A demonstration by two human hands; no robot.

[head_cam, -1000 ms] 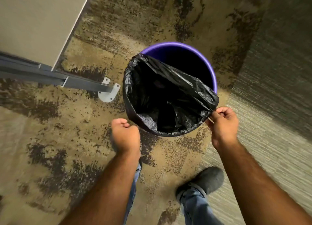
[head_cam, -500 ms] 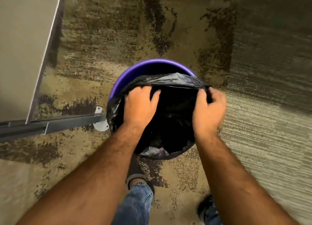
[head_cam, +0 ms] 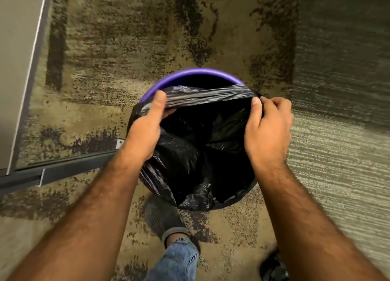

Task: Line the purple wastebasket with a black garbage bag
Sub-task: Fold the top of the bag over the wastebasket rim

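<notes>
**Two hands stretch a black bag over a purple bin**

The purple wastebasket [head_cam: 198, 75] stands on a patchy brown and tan carpet [head_cam: 118, 48]. It is round, and only the far curve of its rim shows — the rest is hidden under the bag. The black garbage bag [head_cam: 202, 154] is shiny and very crinkly. It hangs down inside the bin in loose folds, and its near edge drapes over the near side of the rim. The far edge of the bag is pulled into a tight, bunched band that runs straight across the opening, just short of the far rim.

The left hand [head_cam: 145, 126] holds the left end of that band. Its fingers are curled under the plastic and the thumb presses down on top, so the bag is pinched tight. The right hand [head_cam: 268, 128] holds the right end, close to the right side of the rim. Its thumb lies flat along the bag's edge and its fingers are folded shut around the plastic. Both arms are bare and reach forward and down, one on each side of the bin.

A dark shoe [head_cam: 160, 215] with a blue jeans leg [head_cam: 177, 259] stands just before the bin — a grey metal bar [head_cam: 63, 172] lies on the left.
</notes>
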